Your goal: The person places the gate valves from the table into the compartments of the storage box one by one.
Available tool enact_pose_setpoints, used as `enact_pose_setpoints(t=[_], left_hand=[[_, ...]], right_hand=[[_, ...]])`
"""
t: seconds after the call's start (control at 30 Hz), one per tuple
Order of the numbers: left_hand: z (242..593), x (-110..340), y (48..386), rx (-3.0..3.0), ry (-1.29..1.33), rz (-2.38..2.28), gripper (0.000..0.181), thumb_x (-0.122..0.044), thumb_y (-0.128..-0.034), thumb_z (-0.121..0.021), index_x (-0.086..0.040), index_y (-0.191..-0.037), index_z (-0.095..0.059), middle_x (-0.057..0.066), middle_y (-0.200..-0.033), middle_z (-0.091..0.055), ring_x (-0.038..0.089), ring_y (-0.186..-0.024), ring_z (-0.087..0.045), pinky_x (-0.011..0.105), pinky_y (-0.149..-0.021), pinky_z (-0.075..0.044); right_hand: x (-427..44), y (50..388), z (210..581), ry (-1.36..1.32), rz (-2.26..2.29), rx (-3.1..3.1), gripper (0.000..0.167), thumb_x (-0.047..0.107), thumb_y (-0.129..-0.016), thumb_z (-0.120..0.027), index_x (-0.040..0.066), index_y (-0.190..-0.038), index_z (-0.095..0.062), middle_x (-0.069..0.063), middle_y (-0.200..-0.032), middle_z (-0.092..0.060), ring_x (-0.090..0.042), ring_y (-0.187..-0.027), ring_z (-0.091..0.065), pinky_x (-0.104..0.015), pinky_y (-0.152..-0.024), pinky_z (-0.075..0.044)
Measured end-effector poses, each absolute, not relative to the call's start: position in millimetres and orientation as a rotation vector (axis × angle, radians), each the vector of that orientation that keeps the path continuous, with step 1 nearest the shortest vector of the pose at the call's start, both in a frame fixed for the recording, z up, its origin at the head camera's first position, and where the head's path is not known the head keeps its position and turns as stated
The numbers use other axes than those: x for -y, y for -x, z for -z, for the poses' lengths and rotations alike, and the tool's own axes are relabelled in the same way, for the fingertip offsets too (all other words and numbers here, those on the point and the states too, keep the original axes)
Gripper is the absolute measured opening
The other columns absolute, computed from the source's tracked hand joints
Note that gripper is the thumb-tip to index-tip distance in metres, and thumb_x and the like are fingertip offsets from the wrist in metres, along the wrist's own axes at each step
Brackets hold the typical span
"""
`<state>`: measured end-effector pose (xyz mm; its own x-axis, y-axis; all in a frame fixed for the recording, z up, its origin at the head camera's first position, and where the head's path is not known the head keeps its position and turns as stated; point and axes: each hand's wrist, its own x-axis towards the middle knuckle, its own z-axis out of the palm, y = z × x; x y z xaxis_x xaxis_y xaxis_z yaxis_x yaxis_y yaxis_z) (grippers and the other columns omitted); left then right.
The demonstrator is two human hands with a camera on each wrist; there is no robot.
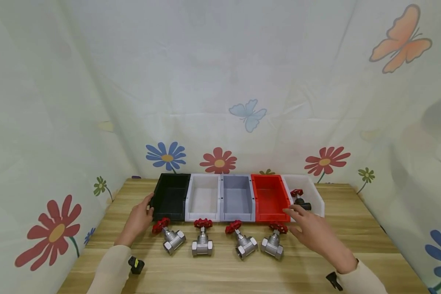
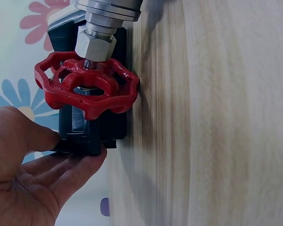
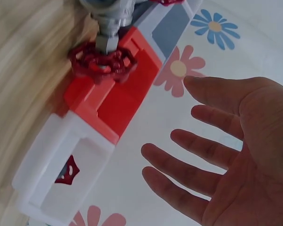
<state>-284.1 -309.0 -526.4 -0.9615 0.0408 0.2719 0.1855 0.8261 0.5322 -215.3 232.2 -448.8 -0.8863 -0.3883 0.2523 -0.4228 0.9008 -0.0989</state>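
My left hand (image 1: 137,219) is at the left end of a row of bins, holding the side of the black bin (image 1: 170,216). In the left wrist view its thumb (image 2: 45,139) and fingers (image 2: 80,172) pinch the bin's wall. My right hand (image 1: 317,234) hovers by the red bin (image 1: 272,217) and the right-hand white bin (image 1: 319,200), fingers spread and holding nothing. A valve with a black body (image 1: 302,203) and red handwheel lies in that white bin. Several silver valves with red handwheels, including a left one (image 1: 174,240) and a right one (image 1: 272,245), lie in front.
Another white bin (image 1: 203,217) and a grey bin (image 1: 237,216) sit between the black and red ones. All stand side by side on a wooden table (image 1: 220,277). A flowered cloth (image 1: 191,81) hangs behind and at both sides.
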Motion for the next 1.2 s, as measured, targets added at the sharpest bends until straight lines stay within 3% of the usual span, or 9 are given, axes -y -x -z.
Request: enact_pose_setpoints(t=[0.33,0.6,0.83,1.2], left_hand=[[527,309,284,2.77,0.148,0.846,0.054,-0.001,-0.0955,-0.053,0.003,-0.147,-0.037,0.034,-0.128,-0.058,0.021,-0.076,-0.064,0.037,-0.068,-0.05],[528,309,285,2.757,0.16,0.849,0.054,-0.001,-0.0954,-0.053,0.003,-0.147,-0.038,0.035,-0.127,-0.058,0.025,-0.082,-0.067,0.041,-0.072,-0.052],[528,309,285,2.773,0.16,0.852,0.054,-0.001,-0.0957,-0.052,0.003,-0.147,-0.036,0.036,-0.128,-0.058,0.022,-0.077,-0.065,0.039,-0.069,-0.05],[528,309,285,2.769,0.159,0.839,0.054,-0.001,-0.0956,-0.053,0.003,-0.147,-0.037,0.035,-0.127,-0.058,0.018,-0.072,-0.061,0.035,-0.066,-0.048]], right_hand=[[-217,206,461,-0.603,-0.279,2.937,0.054,0.027,-0.082,-0.079,0.018,-0.132,-0.062,-0.007,-0.132,-0.062,-0.025,-0.095,-0.069,-0.045,-0.08,-0.058],[-208,201,468,-0.603,-0.327,2.968,0.051,0.026,-0.084,-0.077,0.018,-0.132,-0.062,-0.006,-0.133,-0.062,-0.026,-0.099,-0.068,-0.047,-0.085,-0.056],[-203,201,478,-0.619,-0.313,2.997,0.051,0.026,-0.082,-0.079,0.019,-0.131,-0.064,-0.003,-0.13,-0.064,-0.019,-0.094,-0.067,-0.044,-0.086,-0.056],[-195,200,486,-0.654,-0.332,3.074,0.052,0.024,-0.082,-0.078,0.017,-0.131,-0.063,-0.007,-0.133,-0.062,-0.027,-0.102,-0.066,-0.051,-0.089,-0.053]])
